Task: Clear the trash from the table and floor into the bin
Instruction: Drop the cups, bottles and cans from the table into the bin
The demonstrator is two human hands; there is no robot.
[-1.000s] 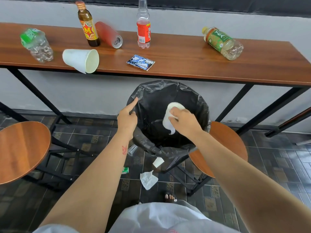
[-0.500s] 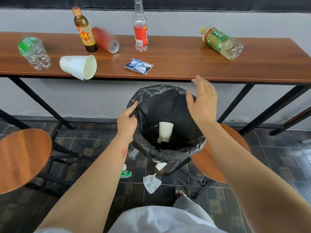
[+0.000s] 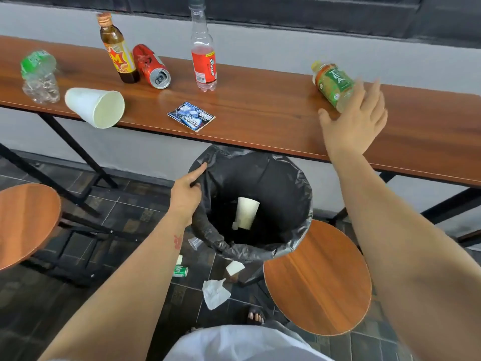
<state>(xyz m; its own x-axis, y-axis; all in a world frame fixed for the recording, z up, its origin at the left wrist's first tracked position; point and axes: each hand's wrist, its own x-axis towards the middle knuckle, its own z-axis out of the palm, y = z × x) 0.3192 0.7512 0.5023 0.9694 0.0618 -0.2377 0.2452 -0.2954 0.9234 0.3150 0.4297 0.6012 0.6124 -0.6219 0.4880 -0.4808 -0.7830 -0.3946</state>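
Brown wood runs across the view as a long narrow table [image 3: 260,105], its near edge passing just above the bin [image 3: 291,194]. The stretch of tabletop between the blue wrapper [image 3: 191,116] and the right hand [image 3: 355,123] is bare. That hand is spread open with the fingers apart, over the table beside the green tea bottle [image 3: 333,83], which lies tilted on its side; whether the fingertips touch the bottle cannot be told. The left hand [image 3: 186,190] pinches the rim of the bin's black liner, forefinger stretched along the edge.

Farther left on the table stand a clear bottle with a red label [image 3: 203,61] and a brown bottle with a yellow label [image 3: 118,52]. A red can [image 3: 151,66] lies on its side touching the brown bottle. A white cup [image 3: 95,106] lies tipped over with its mouth jutting past the near edge, and a crushed clear bottle [image 3: 39,76] sits at the far left.

Two round wooden stools flank the bin, one at the left [image 3: 26,222], one at the right [image 3: 317,280] touching the liner. Black table legs cross the tiled floor behind them.

Inside the bin lies a white paper cup [image 3: 246,212]. On the floor below are a crumpled tissue [image 3: 214,293], a white scrap [image 3: 234,267], a green can [image 3: 181,271] and a clear plastic cup [image 3: 194,243].
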